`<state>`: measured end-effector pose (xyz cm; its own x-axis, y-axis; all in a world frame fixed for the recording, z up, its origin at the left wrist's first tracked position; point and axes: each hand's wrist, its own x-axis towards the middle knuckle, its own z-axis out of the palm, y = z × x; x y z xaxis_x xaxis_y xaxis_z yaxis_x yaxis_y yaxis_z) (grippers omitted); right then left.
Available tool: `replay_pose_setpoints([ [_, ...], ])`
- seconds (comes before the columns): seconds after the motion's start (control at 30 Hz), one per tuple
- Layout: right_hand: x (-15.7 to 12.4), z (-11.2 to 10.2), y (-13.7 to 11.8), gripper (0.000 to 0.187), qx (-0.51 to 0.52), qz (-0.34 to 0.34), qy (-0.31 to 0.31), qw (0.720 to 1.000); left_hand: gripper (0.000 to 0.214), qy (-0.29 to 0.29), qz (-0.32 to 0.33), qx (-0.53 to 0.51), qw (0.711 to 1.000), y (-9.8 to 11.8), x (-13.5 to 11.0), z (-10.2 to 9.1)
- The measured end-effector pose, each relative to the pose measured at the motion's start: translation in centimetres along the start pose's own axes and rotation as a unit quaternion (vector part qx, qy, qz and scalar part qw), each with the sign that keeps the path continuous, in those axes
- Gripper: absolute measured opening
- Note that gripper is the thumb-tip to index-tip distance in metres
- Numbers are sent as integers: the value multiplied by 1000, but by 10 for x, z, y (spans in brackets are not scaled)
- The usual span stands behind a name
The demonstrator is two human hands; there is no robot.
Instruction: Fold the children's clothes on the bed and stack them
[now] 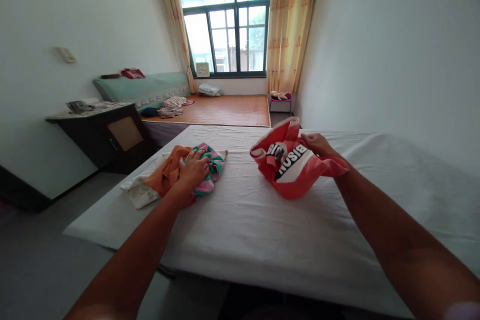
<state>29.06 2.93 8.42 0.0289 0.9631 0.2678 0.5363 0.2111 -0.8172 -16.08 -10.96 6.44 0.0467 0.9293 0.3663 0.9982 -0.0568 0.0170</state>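
My right hand (317, 144) is closed on a red T-shirt (294, 189) with white-on-black lettering, held bunched above the white sheet. Its neck and sleeve folds hang loosely, and part of the cloth lies over my right wrist. To the left, my left hand (194, 169) rests with fingers spread on a small heap of clothes. Under and beside it are a pink and green striped garment (210, 176) and a crumpled orange garment (169, 172). A cream-white garment (140, 193) sticks out at the heap's left side. The lower layers are hidden.
The white-sheeted surface (240, 240) spans the foreground. Behind it is a bed with a brown mat (232, 110), bearing folded clothes (174, 105) and a pillow-like bundle (209, 90). A dark cabinet (123, 135) stands left; a pink stool (281, 97) is by the curtain.
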Motion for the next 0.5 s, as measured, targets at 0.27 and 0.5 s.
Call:
replay_pose_setpoints([
  [0.27, -36, -42, 65, 30, 43, 146, 9, 988, 31, 10, 135, -106, 985, 110, 31, 18],
  [0.5, -67, -28, 88, 40, -77, -6, -79, 994, 38, -82, 147, -270, 948, 175, 50, 66],
])
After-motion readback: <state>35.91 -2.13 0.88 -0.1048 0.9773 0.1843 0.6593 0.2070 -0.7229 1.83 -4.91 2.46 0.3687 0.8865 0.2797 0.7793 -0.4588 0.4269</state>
